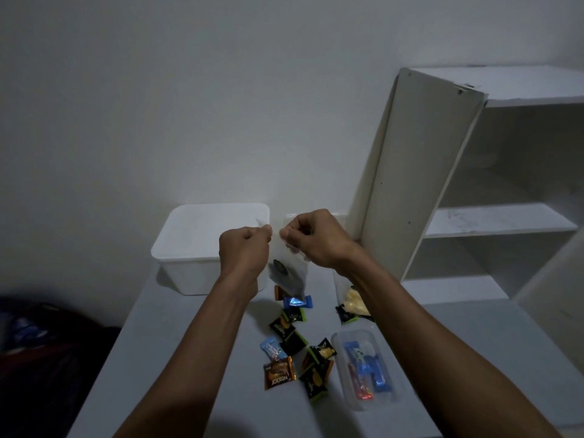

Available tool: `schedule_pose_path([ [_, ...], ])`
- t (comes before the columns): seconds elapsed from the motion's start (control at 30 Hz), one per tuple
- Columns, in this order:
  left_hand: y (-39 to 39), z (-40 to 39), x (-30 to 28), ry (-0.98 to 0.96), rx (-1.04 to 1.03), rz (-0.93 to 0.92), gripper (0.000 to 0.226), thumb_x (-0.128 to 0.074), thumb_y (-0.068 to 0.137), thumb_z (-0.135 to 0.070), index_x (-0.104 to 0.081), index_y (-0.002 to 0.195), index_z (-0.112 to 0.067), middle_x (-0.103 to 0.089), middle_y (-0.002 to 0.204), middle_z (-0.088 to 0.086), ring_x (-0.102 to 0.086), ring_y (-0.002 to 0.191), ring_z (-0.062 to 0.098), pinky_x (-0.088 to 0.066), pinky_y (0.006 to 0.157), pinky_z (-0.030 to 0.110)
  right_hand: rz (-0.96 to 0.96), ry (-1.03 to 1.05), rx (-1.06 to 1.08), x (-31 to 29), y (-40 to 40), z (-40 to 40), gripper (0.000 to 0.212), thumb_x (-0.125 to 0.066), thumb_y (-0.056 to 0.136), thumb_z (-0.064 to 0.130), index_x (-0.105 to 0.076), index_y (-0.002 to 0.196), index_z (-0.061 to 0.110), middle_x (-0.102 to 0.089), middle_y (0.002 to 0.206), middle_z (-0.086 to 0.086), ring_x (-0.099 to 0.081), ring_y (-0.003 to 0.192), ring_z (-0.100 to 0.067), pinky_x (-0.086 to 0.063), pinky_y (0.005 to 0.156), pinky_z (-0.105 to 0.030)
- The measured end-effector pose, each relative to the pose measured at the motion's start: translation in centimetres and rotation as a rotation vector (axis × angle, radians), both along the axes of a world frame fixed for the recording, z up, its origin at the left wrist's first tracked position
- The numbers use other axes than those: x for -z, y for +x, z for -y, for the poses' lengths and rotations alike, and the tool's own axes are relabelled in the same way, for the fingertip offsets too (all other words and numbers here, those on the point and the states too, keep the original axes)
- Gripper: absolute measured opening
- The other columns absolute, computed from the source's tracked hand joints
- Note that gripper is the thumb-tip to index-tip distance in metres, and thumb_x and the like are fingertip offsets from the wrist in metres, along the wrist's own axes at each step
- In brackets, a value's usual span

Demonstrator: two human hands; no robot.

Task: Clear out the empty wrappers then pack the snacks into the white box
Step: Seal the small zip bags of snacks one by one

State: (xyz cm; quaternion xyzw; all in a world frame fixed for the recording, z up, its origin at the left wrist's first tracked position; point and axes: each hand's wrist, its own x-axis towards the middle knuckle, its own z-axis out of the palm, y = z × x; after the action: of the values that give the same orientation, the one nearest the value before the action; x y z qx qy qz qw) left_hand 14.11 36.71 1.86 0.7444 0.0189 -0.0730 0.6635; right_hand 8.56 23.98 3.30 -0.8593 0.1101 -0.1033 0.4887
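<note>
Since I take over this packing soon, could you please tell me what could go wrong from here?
1. Both hands, left hand and right hand, pinch the top of a clear plastic bag above the scattered small wrapped snacks; if it tears or opens, its dark contents may spill.
2. The dim light may make empty wrappers hard to distinguish from full ones.

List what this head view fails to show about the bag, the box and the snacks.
- Clear bag: dim light, and both hands, left and right, cover its top edge; its dark contents cannot be identified.
- White box: inside hidden by its own near wall and the camera angle.
- Yellow snack: partly behind the right forearm.
- Clear tray: the wrappers inside are too blurred to read.
</note>
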Motion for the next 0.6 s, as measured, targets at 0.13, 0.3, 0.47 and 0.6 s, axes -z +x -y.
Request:
schedule_pose_path([
  [0.13, 0.3, 0.0, -0.2, 0.003, -0.015, -0.007, 0.028, -0.067, 0.088, -0.017, -0.068, 0.085, 0.011, -0.06, 0.074, 0.01, -0.052, 0.069, 0.019, -0.043, 0.059, 0.023, -0.036, 0.025, 0.015, 0.6, -0.3, 0.3, 0.02, -0.065, 0.093, 0.027, -0.071, 0.082, 0.012, -0.069, 0.074, 0.0, -0.06, 0.063, -0.005, -0.049, 0.059, -0.023],
  [0.3, 0.4, -0.3, 0.0, 0.057, -0.003, -0.006, 0.029, -0.069, 0.085, -0.022, -0.07, 0.087, 0.007, -0.068, 0.08, 0.011, -0.061, 0.076, 0.023, -0.051, 0.071, 0.03, -0.012, -0.071, 0.021, 1.7, -0.8, -0.1, 0.017, -0.063, 0.095, 0.025, -0.07, 0.085, 0.014, -0.068, 0.075, 0.001, -0.06, 0.067, -0.008, -0.051, 0.063, -0.023],
  [0.47, -0.5, -0.1, 0.4, 0.145, 0.044, -0.023, 0.026, -0.07, 0.082, -0.019, -0.07, 0.083, 0.007, -0.071, 0.083, 0.016, -0.06, 0.069, 0.022, -0.05, 0.067, 0.031, 0.019, -0.136, 0.027, 2.3, -0.3, -1.0, 0.015, -0.061, 0.096, 0.019, -0.07, 0.089, 0.009, -0.061, 0.069, 0.01, -0.054, 0.06, 0.002, -0.037, 0.051, -0.005],
  [0.6, -1.1, -0.1, 0.7, 0.069, 0.031, -0.081, 0.02, -0.069, 0.084, -0.012, -0.067, 0.074, 0.005, -0.057, 0.06, 0.009, -0.048, 0.052, 0.016, -0.037, 0.051, 0.023, 0.006, -0.074, 0.065, 2.7, -0.5, -0.9, 0.017, -0.063, 0.095, 0.022, -0.07, 0.084, 0.011, -0.064, 0.072, 0.008, -0.059, 0.066, -0.001, -0.045, 0.061, -0.016],
])
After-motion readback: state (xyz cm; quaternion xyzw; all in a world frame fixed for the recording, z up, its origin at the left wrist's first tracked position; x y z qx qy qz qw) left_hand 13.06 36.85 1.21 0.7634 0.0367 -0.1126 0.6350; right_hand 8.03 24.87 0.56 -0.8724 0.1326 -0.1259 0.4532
